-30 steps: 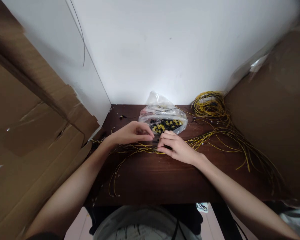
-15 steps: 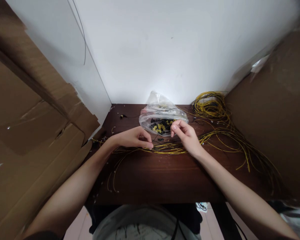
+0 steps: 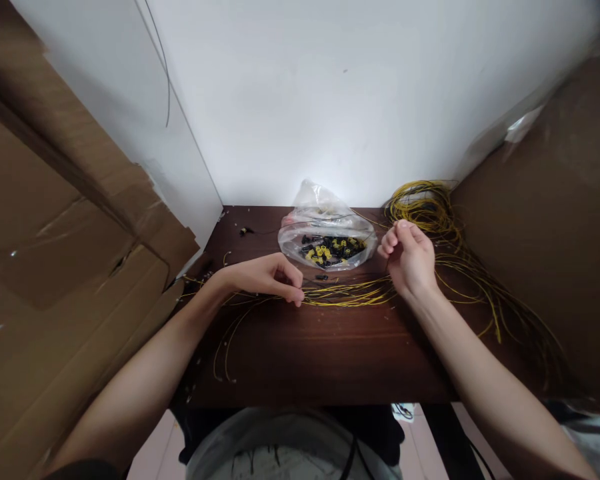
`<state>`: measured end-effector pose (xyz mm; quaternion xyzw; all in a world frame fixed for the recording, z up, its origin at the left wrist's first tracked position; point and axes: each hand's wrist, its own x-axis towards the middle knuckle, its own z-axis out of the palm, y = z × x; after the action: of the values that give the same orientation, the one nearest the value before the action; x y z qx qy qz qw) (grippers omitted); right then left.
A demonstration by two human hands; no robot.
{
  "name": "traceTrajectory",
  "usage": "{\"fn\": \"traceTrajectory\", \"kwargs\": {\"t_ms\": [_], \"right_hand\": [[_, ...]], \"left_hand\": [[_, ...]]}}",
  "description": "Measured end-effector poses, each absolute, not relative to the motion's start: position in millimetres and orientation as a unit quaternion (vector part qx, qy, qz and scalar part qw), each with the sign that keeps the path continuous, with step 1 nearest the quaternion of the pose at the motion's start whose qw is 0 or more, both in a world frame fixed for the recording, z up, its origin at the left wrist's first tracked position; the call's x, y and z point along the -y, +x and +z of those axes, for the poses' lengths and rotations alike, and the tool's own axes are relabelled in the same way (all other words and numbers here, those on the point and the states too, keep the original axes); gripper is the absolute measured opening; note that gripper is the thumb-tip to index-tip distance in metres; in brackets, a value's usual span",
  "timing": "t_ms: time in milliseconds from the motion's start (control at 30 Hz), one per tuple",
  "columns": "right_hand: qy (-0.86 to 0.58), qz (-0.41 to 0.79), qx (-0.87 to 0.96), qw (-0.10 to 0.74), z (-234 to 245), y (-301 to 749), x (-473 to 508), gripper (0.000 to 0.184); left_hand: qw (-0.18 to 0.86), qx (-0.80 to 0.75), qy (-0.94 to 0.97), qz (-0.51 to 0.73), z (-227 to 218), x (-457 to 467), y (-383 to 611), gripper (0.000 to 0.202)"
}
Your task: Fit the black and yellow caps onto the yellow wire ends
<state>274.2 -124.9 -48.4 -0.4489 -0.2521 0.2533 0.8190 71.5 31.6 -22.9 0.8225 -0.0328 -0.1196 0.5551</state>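
My left hand (image 3: 275,277) is closed in a pinch at the bundle of thin yellow and black wires (image 3: 347,293), and its fingertips appear to grip a wire there. To the right, my right hand (image 3: 411,259) is raised over the same bundle with its fingers curled in and thumb pressed to them; anything between them is too small to make out. Behind the bundle lies an open clear plastic bag (image 3: 313,200) containing black and yellow connector pieces (image 3: 330,250). A small black connector (image 3: 321,277) rests between bag and wires.
A coil of yellow and black wire (image 3: 420,200) lies at the back right of the dark wooden table (image 3: 330,360). Cardboard (image 3: 65,280) stands on the left, and another brown panel (image 3: 545,220) on the right. A white wall (image 3: 300,100) closes off the back.
My right hand has moved right, away from the bag's front, and turned with its fingers curled in. The connector pieces show more fully. My left hand has stayed nearly in place.
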Motion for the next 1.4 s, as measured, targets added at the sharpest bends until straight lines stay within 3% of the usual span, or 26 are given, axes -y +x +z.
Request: {"fn": "traceTrajectory", "kwargs": {"t_ms": [333,533,700,800,933,1133,1400], "right_hand": [[-0.453,0.273,0.174,0.831,-50,285,126,0.034],[-0.485,0.276,0.204,0.805,-52,284,126,0.026],[-0.541,0.201,0.286,0.765,-54,269,125,0.034],[-0.58,0.114,0.404,0.698,-57,255,126,0.047],[-0.602,0.029,0.592,0.536,-60,240,130,0.065],[-0.56,0.014,0.762,0.326,-64,225,127,0.051],[-0.606,-0.014,0.736,0.301,-70,222,123,0.023]], "left_hand": [[0.599,-0.011,0.788,-0.145,-24,-34,68,0.028],[0.6,-0.069,0.795,-0.058,-25,-38,68,0.029],[0.612,-0.127,0.781,-0.009,-30,-41,69,0.029],[0.605,-0.14,0.784,-0.013,-32,-41,70,0.03],[0.584,-0.124,0.8,-0.053,-33,-39,71,0.034],[0.555,-0.083,0.823,-0.083,-34,-35,73,0.035],[0.465,-0.059,0.879,-0.084,-30,-31,72,0.026]]}}
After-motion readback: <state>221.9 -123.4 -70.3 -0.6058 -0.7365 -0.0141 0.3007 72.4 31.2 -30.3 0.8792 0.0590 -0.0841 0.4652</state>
